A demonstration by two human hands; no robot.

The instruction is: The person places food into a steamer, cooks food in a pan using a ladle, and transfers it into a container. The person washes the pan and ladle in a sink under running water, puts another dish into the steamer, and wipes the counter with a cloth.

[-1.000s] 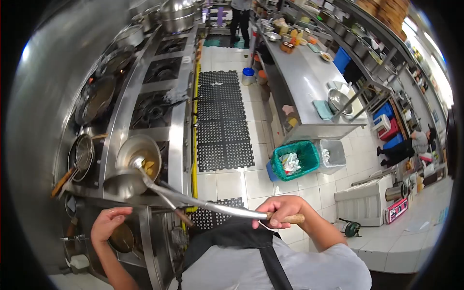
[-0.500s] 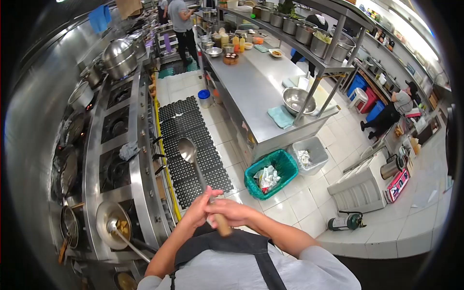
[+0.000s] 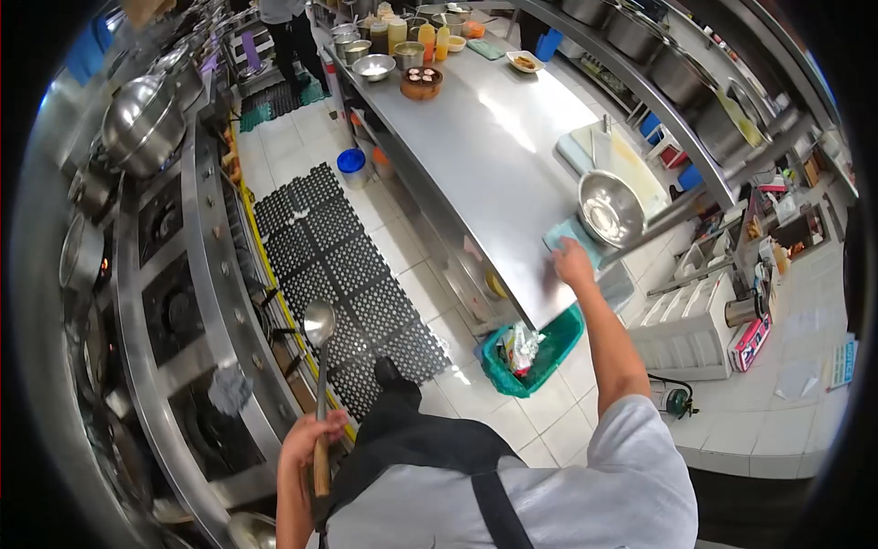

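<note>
My left hand (image 3: 313, 437) is low on the left, closed around the handle of a long metal ladle (image 3: 319, 325). The ladle's bowl points away from me over the black floor mat, and its wooden grip end (image 3: 321, 467) shows below the hand. My right arm stretches out to the counter's near corner. There my right hand (image 3: 573, 263) has its fingers bent onto a folded light-blue cloth (image 3: 560, 232), covering part of it. A steel mixing bowl (image 3: 611, 209) stands right beside the cloth.
A steel counter (image 3: 476, 174) carries a bamboo steamer (image 3: 421, 84), a cutting board (image 3: 631, 169) and sauce bottles. A green-lined bin (image 3: 549, 361) stands under its corner. Gas burners (image 3: 174, 311) line the left side. Another person (image 3: 288, 37) stands at the far end of the aisle.
My hands were together on the ladle; now they are apart. The ladle stays in the left hand, lower left, while the right hand has reached to the cloth. My view has turned and moved forward.
</note>
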